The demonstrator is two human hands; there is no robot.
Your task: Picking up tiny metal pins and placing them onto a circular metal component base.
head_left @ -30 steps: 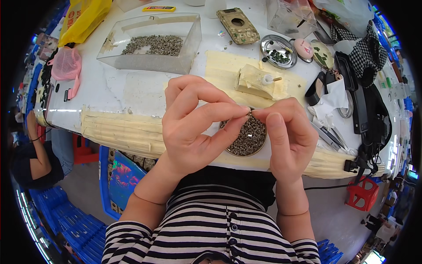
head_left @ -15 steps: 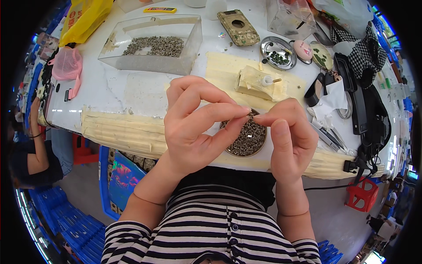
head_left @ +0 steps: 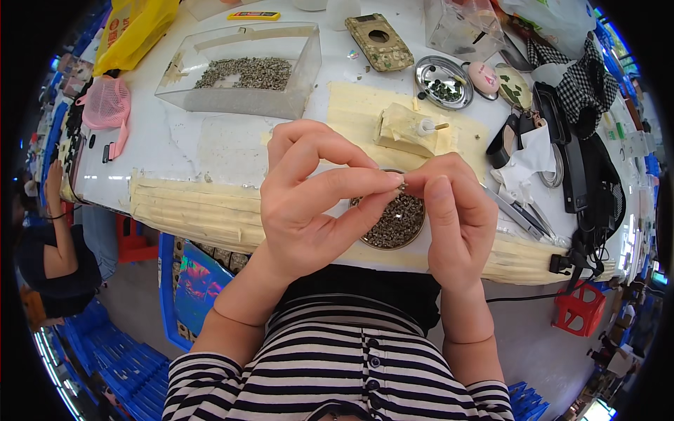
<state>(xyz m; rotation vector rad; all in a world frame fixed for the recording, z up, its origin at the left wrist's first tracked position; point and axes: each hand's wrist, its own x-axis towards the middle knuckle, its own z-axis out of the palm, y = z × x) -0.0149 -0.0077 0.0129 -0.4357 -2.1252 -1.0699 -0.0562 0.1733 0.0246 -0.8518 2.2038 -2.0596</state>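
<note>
Above a round dish of small grey-brown metal parts, my two hands meet fingertip to fingertip. My left hand pinches a tiny metal part between thumb and forefinger, its other fingers curled above. My right hand is closed, with the forefinger reaching to the same tiny part and the thumb bent beside it. Whether the right fingertips grip a piece of their own is hidden. Just beyond the hands stands a tape-wrapped block with a white nozzle-like piece on it.
A clear bin of similar metal parts stands far left. Behind the block lie a camouflage-patterned case and a steel dish with dark green pieces. Tweezers lie at right by the taped table edge. Another person sits at left.
My right hand has shifted slightly left, its thumb and forefinger drawing closer together near the left fingertips. The left hand has hardly moved.
</note>
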